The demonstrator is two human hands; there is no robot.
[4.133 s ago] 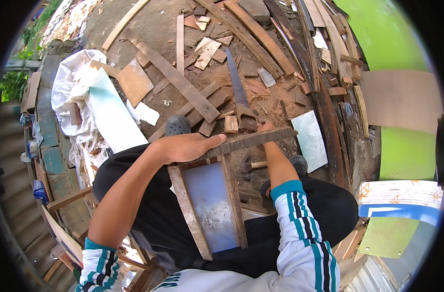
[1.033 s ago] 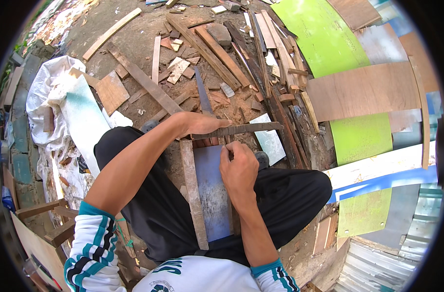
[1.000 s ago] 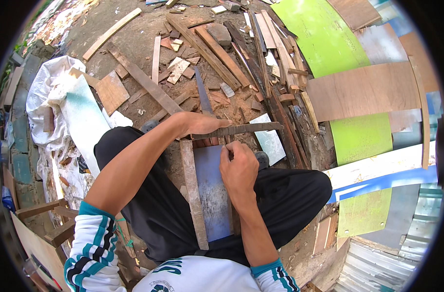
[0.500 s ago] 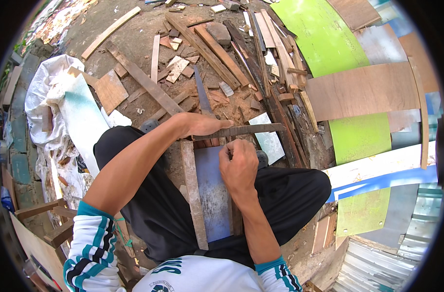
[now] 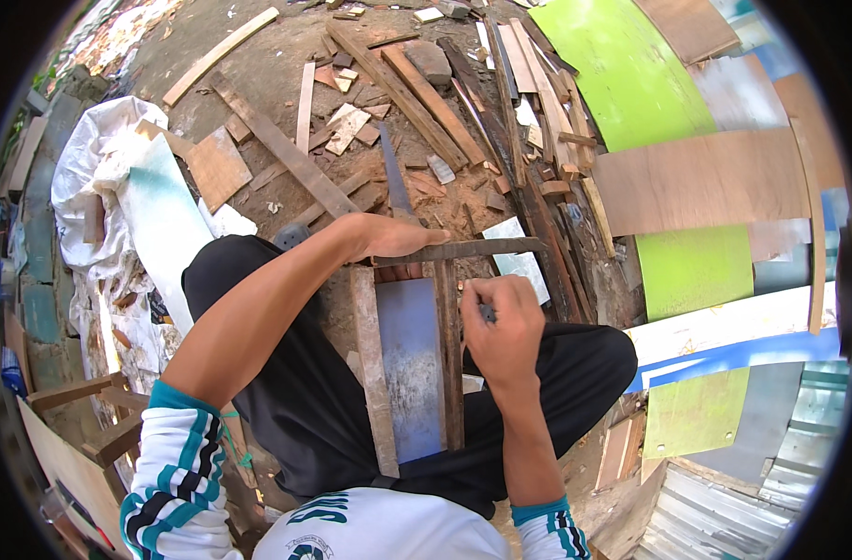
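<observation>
Item: wooden crosspiece (image 5: 496,247), dark and rough-edged, lying across the far end of two wooden slats, the left slat (image 5: 375,373) pale and worn, the right slat (image 5: 452,364) browner; blue-grey panel (image 5: 410,364) between them, the lot resting over black trousers (image 5: 575,364).

Left hand (image 5: 393,241): clasped over the crosspiece's left end, thumb side uppermost, most fingers out of sight.

Right hand (image 5: 507,327): fingers curled inward, just right of the right slat and apart from it (whether they pinch anything small, cannot tell).

Hazards, as judged: the crosspiece's right end overhangs, so a push there could twist it out of line, one hand alone steadying it. Soft cloth beneath could let the slats rock or slide. Rough edges might splinter into the left palm if the wood shifts.

Changes against the frame half a second earlier: right hand moved rightward, baring more of the right slat; left hand unchanged on the crosspiece; handsaw (image 5: 394,173) likewise on the ground beyond.
</observation>
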